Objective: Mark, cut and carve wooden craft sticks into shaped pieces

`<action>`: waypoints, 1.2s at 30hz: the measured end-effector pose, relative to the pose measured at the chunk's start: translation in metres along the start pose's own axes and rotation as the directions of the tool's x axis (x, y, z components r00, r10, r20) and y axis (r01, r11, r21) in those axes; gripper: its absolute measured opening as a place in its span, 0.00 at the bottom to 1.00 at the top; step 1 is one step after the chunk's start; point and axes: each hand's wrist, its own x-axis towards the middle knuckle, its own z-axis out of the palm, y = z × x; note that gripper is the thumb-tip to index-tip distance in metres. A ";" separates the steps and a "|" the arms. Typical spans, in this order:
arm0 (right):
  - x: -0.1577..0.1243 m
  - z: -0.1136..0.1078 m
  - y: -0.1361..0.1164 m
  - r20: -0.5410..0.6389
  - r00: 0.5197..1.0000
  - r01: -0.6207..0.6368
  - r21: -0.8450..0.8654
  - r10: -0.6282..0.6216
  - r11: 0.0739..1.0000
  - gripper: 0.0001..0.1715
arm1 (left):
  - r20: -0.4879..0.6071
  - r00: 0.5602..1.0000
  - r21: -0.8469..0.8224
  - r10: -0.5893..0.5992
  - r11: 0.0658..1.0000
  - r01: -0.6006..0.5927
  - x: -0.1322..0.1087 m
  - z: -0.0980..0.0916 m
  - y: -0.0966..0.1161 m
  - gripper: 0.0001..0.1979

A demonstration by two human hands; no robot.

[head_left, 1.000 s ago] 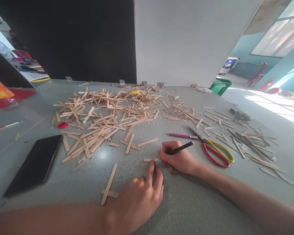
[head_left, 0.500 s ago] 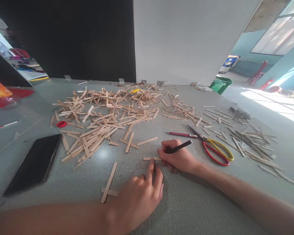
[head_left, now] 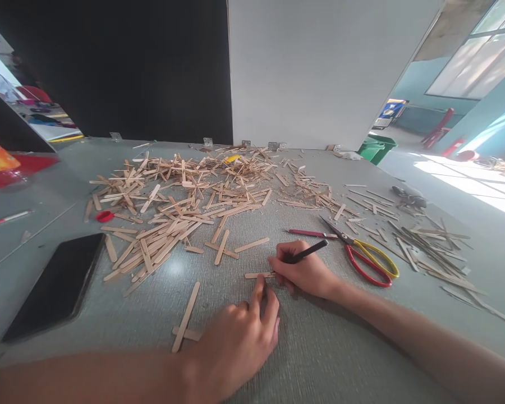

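Note:
My right hand (head_left: 305, 274) grips a black pen (head_left: 309, 252) with its tip down on a small wooden stick (head_left: 255, 275) lying flat on the grey table (head_left: 328, 348). My left hand (head_left: 239, 339) rests on the table just below, fingers curled, with its fingertips pressing on the near edge of that same stick. To the left of my left hand, two wooden sticks (head_left: 186, 317) lie crossed on each other.
A big heap of wooden sticks (head_left: 180, 202) covers the middle of the table. Red and yellow scissors (head_left: 364, 255) and a pink pen (head_left: 311, 233) lie right of my right hand. A black phone (head_left: 54, 286) lies at the left, a red cap (head_left: 104, 216) behind it. Thin offcuts (head_left: 425, 241) are scattered at the right.
Both hands stay where they were on the small stick. Only the view has shifted slightly.

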 end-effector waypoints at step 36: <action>-0.001 0.003 -0.006 -0.035 0.999 0.018 -0.097 -0.021 0.995 0.16 | -0.011 1.000 0.002 -0.014 1.000 0.014 0.002 -0.004 -0.002 0.20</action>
